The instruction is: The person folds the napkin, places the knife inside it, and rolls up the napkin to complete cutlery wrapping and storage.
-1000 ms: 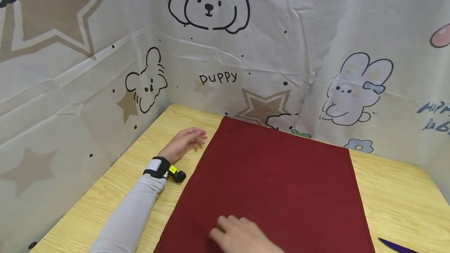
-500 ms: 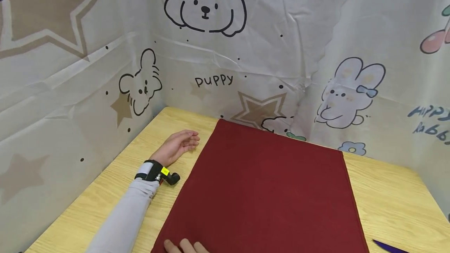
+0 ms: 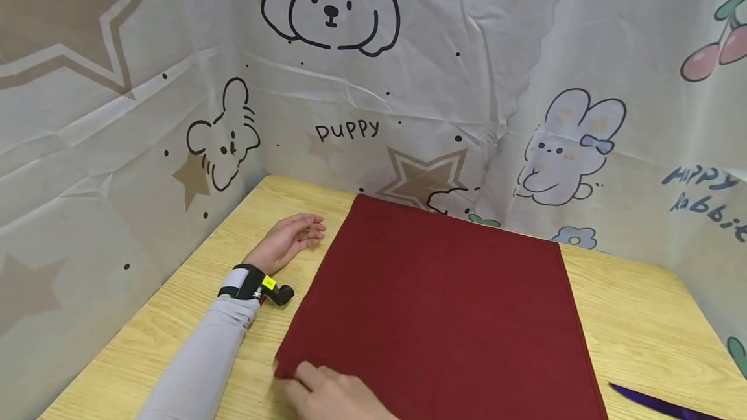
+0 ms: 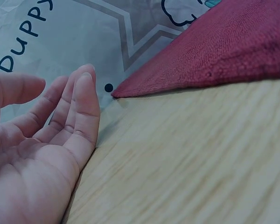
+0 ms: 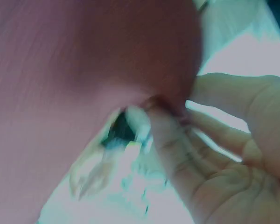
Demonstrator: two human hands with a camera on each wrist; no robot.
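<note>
A dark red towel (image 3: 443, 303) lies flat across the table in the head view, one corner at the near left. My right hand (image 3: 335, 394) is at that corner and pinches it between thumb and fingers. In the right wrist view, the cloth (image 5: 84, 70) hangs from the fingertips of the right hand (image 5: 224, 154). To the left of the towel, my left hand (image 3: 286, 242) rests on its side on the wood with relaxed fingers. The left wrist view has the same hand (image 4: 46, 154) palm showing, holding nothing, apart from the towel's far corner (image 4: 144, 84).
The light wooden table (image 3: 204, 290) runs to fabric walls (image 3: 432, 37) at the left and back, printed with cartoon animals. On the right, a dark purple pointed blade-like object (image 3: 653, 400) lies beside the towel, partly out of frame.
My right hand has moved left over the towel to its near left corner and now pinches that corner up. The left hand has stayed at rest while the head view shifted slightly.
</note>
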